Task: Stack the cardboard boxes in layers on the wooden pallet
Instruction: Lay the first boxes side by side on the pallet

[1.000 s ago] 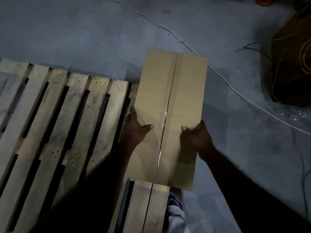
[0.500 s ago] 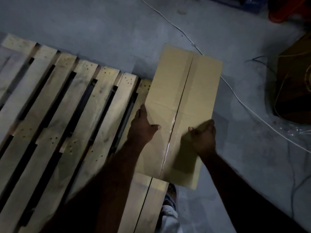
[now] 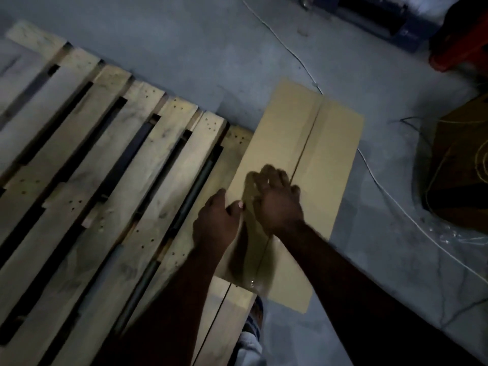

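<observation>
Now: box (image 3: 311,143) on pallet (image 3: 105,159), R edge. L hand (image 3: 215,224) grips its side, thumb on top; R hand (image 3: 278,203) atop (blurred, fingers' spread unclear).

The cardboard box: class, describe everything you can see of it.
The long tan cardboard box lies flat at the right end of the slatted wooden pallet. Its top flaps are closed along a lengthwise seam, with glossy tape at the near end. The left hand grips its left edge; the right hand rests on top.
</observation>
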Available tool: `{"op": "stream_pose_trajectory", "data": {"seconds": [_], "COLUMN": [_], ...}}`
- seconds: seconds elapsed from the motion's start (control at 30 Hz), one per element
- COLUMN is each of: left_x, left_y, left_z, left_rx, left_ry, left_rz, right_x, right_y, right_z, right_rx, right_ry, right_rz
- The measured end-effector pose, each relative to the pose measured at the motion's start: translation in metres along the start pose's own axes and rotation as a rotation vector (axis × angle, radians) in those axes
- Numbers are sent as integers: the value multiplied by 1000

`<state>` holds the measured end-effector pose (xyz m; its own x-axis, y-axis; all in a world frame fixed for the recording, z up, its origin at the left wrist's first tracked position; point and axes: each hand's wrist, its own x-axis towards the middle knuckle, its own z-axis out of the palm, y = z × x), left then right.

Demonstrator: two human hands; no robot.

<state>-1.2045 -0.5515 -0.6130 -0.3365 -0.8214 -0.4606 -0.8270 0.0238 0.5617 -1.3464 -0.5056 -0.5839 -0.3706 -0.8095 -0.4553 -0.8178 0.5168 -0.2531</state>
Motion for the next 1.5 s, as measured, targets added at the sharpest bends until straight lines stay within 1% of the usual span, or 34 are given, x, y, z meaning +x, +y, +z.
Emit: {"op": "stream_pose_trajectory", "data": {"seconds": [0.03,0.1,0.17,0.2,0.23,0.3,0.37,0.5,0.67,0.77,0.83,0.93,1.0,1.07,1.1,1.17,1.23,1.3,1.33,1.37,1.4,1.5], "left_x": [-4,-15,-26,-30,-31,-30,-28,-30,-31,-32,-30,-26,-25,-24,-24,-21,-15,-8,-6,-3,-1,3], "left_y": [-5,-14,-22,-25,-28,-35,-40,-39,-40,-43,-45,-48,-48,-46,-44,-38,-35,-33,-32,-31,-31,-26], "left_z": [-2,-4,-5,-6,-5,-5,-4,-5,-12,-13,-16,-20,-23,-26,-30,-36,-37,-34,-32,-31,-29,-30], "left_rx": [6,-14,-153,-239,-301,-363,-369,-367,-380,-371,-359,-341,-314,-264,-222,-142,-156,-204,-222,-220,-203,-118], "left_ry": [-1,-56,-119,-123,-120,-113,-110,-34,-38,-10,-33,-110,-115,-131,-164,-258,-296,-324,-343,-350,-345,-294], "left_rz": [-86,-319,-532,-586,-602,-607,-601,-468,-414,-393,-383,-378,-366,-350,-325,-251,-168,-116,-112,-104,-87,-38], "right_x": [7,17,24,25,24,21,18,20,20,21,21,21,19,10,3,-16,-33,-44,-48,-52,-55,-59], "right_y": [-8,-20,-31,-37,-40,-47,-50,-52,-58,-59,-61,-60,-55,-44,-35,-14,8,23,27,31,34,43], "right_z": [-1,-3,-4,-5,-5,-1,4,5,2,3,2,0,-2,-2,-2,2,14,29,35,41,44,43], "right_rx": [-25,-103,-182,-209,-227,-248,-242,-222,-187,-182,-162,-149,-113,-56,-21,73,164,274,350,429,493,567], "right_ry": [-43,-82,-118,-142,-157,-164,-148,-146,-159,-151,-161,-173,-128,16,100,247,355,424,433,433,422,368], "right_rz": [-50,-127,-183,-195,-193,-175,-154,-136,-102,-86,-75,-88,-76,27,121,369,683,974,1049,1064,1032,936]}}
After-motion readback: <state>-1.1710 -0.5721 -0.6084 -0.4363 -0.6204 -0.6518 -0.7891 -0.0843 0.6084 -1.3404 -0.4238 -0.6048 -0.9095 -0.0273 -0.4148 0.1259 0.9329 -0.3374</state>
